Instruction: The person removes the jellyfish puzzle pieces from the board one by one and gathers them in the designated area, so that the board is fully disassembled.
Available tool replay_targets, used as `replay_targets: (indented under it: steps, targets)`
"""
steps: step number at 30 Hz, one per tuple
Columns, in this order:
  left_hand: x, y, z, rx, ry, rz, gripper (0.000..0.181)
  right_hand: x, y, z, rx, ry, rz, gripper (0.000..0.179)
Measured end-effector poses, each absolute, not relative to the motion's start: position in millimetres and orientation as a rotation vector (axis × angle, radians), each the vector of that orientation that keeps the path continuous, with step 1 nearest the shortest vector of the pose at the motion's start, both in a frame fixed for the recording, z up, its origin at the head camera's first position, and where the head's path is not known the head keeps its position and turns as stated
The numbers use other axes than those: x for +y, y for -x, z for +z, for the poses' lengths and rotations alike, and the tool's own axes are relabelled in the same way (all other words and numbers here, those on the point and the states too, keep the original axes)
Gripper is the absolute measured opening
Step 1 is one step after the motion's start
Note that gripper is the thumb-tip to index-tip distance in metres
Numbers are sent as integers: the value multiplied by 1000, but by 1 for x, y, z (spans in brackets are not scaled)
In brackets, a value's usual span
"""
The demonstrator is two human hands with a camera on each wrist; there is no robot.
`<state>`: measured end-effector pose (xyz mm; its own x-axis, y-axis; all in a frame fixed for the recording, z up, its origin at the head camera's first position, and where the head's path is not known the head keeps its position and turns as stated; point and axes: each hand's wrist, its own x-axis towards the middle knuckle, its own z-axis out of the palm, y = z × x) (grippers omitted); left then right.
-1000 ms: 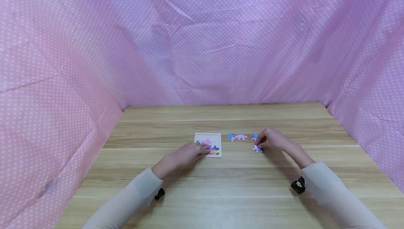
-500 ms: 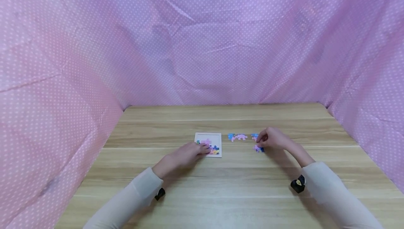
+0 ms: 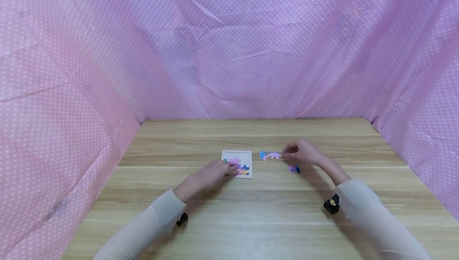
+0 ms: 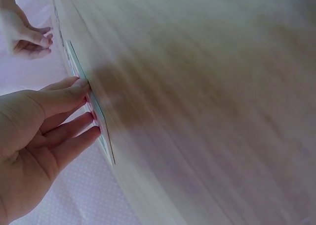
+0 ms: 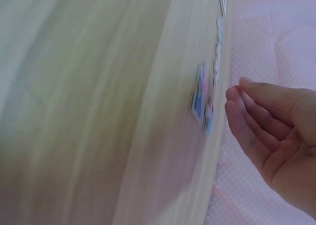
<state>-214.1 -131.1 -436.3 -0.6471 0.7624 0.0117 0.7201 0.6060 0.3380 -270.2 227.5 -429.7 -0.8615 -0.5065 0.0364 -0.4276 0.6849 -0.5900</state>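
the tray (image 3: 246,157) lies flat on the bench (image 3: 229,212), partly filled: fitted pieces (image 3: 234,161) occupy its lower portion, while bare base shows above them. progress is judged at about half. outstanding, to the right of the tray: a blue piece (image 3: 263,155), a pink piece (image 3: 275,155) just beside it, and a blue-and-pink group (image 3: 295,169) nearer the viewer; full count cannot be told. left hand (image 3: 215,171): fingertips rest on the tray's lower left, covering part of the fill. right hand (image 3: 304,152): above the bench near the pink piece, fingertips narrow, nothing visible between them.
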Motion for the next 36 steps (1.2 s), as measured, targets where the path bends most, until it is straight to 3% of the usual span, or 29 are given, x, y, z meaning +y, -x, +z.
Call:
replay_targets:
  steps: [36]
  targets:
    - [-130, 214, -436, 2753, -1279, 478, 22, 109, 276, -436, 2516, 965, -992, 17]
